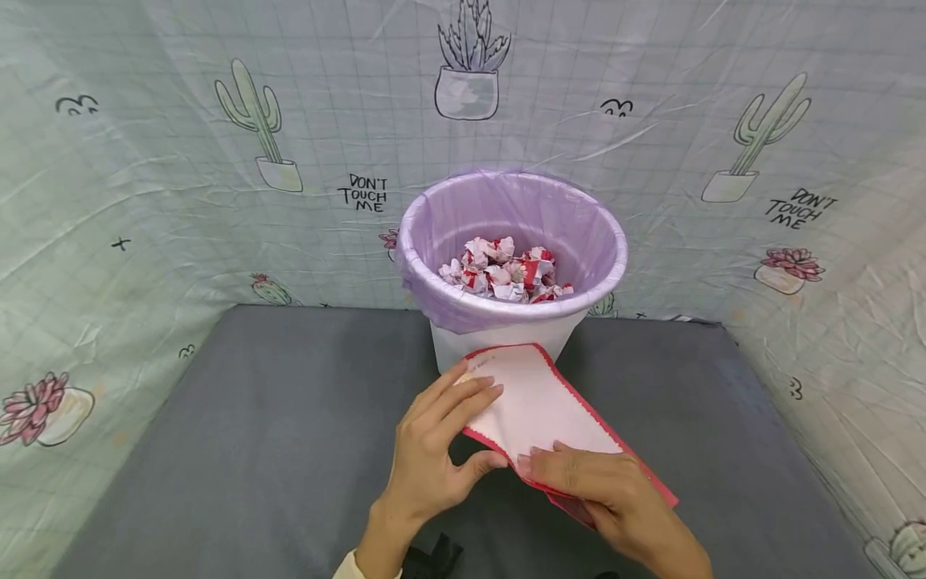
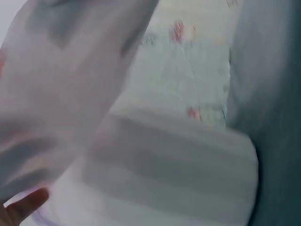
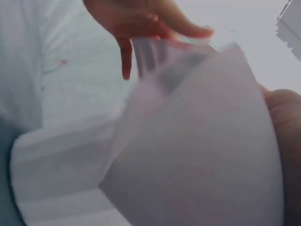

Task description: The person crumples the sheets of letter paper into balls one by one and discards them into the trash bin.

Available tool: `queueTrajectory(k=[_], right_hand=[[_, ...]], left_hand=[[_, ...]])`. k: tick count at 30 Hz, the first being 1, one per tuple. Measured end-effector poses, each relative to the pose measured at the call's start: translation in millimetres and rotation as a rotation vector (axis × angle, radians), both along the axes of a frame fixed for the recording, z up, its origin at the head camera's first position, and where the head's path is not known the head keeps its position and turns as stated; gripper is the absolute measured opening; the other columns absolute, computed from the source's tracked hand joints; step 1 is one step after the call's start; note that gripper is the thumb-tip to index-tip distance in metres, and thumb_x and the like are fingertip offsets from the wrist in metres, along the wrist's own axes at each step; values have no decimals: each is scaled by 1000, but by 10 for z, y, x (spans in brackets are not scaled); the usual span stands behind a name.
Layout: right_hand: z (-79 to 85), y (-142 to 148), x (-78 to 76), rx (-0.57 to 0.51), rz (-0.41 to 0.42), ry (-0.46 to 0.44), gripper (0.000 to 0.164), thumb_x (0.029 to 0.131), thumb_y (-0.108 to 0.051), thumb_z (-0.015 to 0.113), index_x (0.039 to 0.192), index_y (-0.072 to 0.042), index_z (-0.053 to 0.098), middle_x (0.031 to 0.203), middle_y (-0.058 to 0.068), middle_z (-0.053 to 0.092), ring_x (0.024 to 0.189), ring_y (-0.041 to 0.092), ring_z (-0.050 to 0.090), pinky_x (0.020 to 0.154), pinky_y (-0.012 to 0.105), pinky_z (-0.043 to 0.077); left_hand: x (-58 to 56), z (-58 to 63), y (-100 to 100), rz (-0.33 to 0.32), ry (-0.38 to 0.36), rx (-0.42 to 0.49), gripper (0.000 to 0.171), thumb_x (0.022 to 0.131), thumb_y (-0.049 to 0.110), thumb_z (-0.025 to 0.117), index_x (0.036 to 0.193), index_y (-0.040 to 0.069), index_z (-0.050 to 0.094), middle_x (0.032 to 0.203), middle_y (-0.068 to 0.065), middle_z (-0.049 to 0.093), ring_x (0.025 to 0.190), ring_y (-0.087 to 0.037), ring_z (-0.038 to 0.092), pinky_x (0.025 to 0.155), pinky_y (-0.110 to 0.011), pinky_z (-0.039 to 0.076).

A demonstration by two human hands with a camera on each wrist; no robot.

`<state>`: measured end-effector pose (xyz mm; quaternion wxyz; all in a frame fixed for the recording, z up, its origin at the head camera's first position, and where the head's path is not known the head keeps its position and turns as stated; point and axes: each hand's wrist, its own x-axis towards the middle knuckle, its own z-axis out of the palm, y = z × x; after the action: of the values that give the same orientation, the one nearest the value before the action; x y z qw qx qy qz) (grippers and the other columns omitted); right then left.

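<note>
A white sheet of paper with a red edge (image 1: 535, 394) slants up in front of the bin, and a red layer shows under its lower edge. My right hand (image 1: 615, 490) pinches it at the lower right, fingers on top and thumb side beneath. My left hand (image 1: 434, 442) lies at its left side, long fingers stretched over the white face, thumb apart at the lower edge. In the right wrist view, the left hand (image 3: 146, 19) appears at the top with its fingers spread around the paper (image 3: 202, 127). Finger shadows show through the paper (image 2: 66, 80) in the left wrist view.
Just beyond the hands, a white bin (image 1: 463, 338) stands on the dark grey tabletop (image 1: 311, 402). It is lined with a purple bag (image 1: 448, 217) and contains several crumpled red and white papers (image 1: 506, 269). A fabric backdrop (image 1: 347, 96) with cactus drawings surrounds the table.
</note>
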<state>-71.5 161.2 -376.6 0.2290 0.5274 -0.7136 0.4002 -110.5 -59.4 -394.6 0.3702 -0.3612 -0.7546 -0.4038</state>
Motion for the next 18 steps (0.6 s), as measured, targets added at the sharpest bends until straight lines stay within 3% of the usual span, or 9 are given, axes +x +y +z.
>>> queueTrajectory(k=[4,8,12,14,16,18], right_hand=[[108,7,66,45,-117,82,24,98,-14,54,115,-3,69,111,2,69,114,33,58,112,48,20],[142,-10,115,34,-219,126,25,100,-17,50,113,-7,70,106,0,71,123,36,49,110,61,6],[218,-49,108,-34,-150,139,24,100,-11,51,111,0,69,109,5,70,125,36,48,112,54,10],[247,-82,92,-71,-95,165,22,98,-7,53,108,4,69,111,9,69,122,37,51,112,51,16],[252,-127,81,-114,-53,190,21,97,-4,54,106,8,68,111,12,68,118,38,53,111,51,21],[233,-178,75,-146,-37,215,19,95,-3,57,104,10,68,110,15,68,114,40,56,109,53,24]], left_hand=[[23,6,77,1,21,66,61,94,62,41,120,12,65,115,-2,65,112,-31,55,102,-57,32],[36,-4,151,5,-1,144,59,95,55,42,122,7,63,118,-7,63,110,-31,56,101,-60,32],[48,-51,212,-36,-13,236,56,96,46,44,124,0,60,122,-14,61,108,-31,57,95,-47,45],[74,-70,243,-56,-54,281,57,96,43,44,129,-2,55,122,-15,60,108,-30,57,92,-41,47],[111,-91,273,-119,-139,341,58,96,38,45,136,-4,47,121,-16,58,106,-29,57,90,-38,48],[151,-111,298,-231,-272,420,61,95,32,46,144,-2,35,119,-18,55,105,-30,56,89,-35,48]])
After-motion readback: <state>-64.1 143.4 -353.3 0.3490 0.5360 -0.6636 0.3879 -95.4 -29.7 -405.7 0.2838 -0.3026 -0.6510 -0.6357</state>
